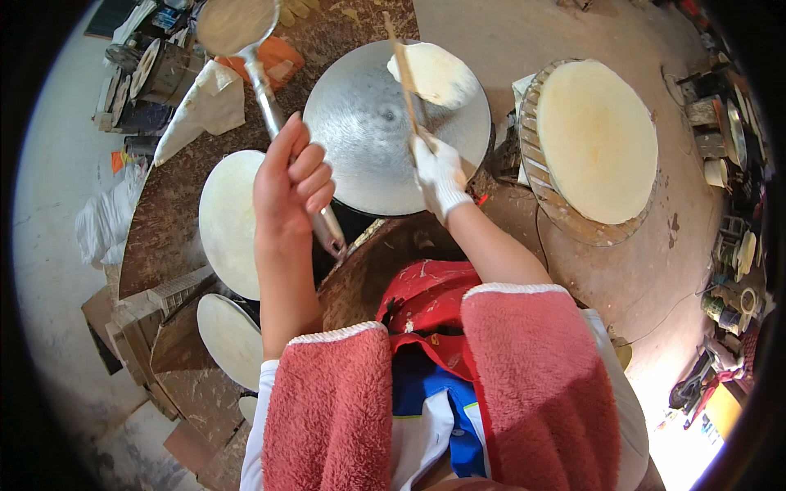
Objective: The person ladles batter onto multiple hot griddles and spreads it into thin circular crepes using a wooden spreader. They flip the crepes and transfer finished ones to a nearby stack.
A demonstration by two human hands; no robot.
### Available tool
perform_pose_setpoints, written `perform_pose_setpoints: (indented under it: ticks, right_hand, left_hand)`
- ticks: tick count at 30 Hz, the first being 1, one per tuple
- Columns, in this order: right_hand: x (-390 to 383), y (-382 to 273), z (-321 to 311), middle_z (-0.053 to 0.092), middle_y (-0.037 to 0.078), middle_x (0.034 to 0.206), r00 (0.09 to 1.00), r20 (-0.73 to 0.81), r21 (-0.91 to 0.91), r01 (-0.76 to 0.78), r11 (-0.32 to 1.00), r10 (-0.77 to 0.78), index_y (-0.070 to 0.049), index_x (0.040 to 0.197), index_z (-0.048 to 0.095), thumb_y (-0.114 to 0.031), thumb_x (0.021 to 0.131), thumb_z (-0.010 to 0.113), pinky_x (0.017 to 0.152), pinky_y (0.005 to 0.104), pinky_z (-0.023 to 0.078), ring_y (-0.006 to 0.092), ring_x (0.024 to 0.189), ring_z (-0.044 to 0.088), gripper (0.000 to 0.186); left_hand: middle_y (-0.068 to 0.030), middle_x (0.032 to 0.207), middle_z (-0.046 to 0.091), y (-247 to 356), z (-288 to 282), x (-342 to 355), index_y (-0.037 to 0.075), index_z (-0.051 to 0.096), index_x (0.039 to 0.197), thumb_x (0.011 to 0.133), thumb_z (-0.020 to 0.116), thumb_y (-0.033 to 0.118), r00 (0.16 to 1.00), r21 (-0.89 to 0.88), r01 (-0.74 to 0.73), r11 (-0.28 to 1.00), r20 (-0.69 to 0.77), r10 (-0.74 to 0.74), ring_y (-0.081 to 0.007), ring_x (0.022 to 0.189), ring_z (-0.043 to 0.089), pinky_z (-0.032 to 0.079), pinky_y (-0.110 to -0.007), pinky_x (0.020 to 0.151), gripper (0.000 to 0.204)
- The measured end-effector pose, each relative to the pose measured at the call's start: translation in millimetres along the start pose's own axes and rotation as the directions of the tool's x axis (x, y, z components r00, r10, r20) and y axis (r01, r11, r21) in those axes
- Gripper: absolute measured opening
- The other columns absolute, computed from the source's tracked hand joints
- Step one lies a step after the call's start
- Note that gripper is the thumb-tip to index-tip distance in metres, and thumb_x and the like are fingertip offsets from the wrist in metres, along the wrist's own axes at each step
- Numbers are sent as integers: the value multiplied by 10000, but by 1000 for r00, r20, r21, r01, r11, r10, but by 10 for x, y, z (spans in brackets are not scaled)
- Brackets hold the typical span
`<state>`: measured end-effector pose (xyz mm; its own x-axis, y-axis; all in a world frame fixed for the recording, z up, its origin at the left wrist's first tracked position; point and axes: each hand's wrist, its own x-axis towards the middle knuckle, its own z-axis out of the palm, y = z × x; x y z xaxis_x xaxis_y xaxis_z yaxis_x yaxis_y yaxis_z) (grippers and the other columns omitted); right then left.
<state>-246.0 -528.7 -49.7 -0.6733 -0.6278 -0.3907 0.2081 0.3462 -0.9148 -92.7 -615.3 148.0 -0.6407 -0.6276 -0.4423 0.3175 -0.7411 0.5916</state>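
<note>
My left hand, bare, is closed around the metal handle of a ladle. The ladle's bowl, at the upper left, looks full of pale tan batter. A white glove covers my right hand, whose fingers grip a thin wooden stick. That stick reaches up over a round metal griddle. On the griddle's far right part lies a small patch of pale batter, and the stick crosses its left edge. Whether the stick touches it, I cannot tell.
To the left, two round pale sheets sit one nearer than the other. At the right, a large round flatbread rests on a slatted wooden rack. A white cloth and an orange cloth lie on the brown worktop.
</note>
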Motion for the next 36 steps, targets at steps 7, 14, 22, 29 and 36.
perform_pose_setpoints:
  ticks: [7,14,22,29,36]
  right_hand:
    - [-466,246,-423,632,71,920,966,-172,166,-166,972,195,-15,1229,598,-294,884,590,729,295,427,155,784,565,444]
    - [-118,141,-85,625,48,810,996,64,-20,67,998,-66,-19,1179,635,-317,867,631,675,263,431,105,719,531,431]
    - [-156,-7,-374,693,171,1031,992,120,-284,69,956,-36,1,1157,640,-340,882,579,837,317,477,226,924,654,442]
    - [335,-221,-770,663,211,1082,952,255,-569,289,770,-168,19,1155,629,-366,877,577,899,338,477,294,1021,645,477]
    - [541,-182,-633,666,202,1075,889,452,-531,334,778,-74,-22,1168,634,-394,869,575,890,346,470,308,1015,638,481]
  left_hand:
    - [87,474,187,104,-464,-621,188,315,706,1044,327,303,986,-213,-17,977,160,52,-47,336,160,165,-223,295,357]
    - [86,473,223,65,-760,-864,183,347,740,1041,330,283,998,-236,31,971,66,-16,-51,337,217,244,-230,308,318]
    - [77,493,214,-99,-959,-1285,170,324,717,1037,353,308,976,-129,-105,986,-205,77,-58,373,185,190,-227,340,349]
    - [75,486,207,-294,-902,-1348,166,341,734,1041,348,309,937,-299,-188,936,-341,80,-49,368,178,174,-230,321,339]
    - [81,482,196,-444,-844,-1372,169,345,723,1035,362,335,911,-311,-230,922,-402,91,-45,364,166,171,-222,323,353]
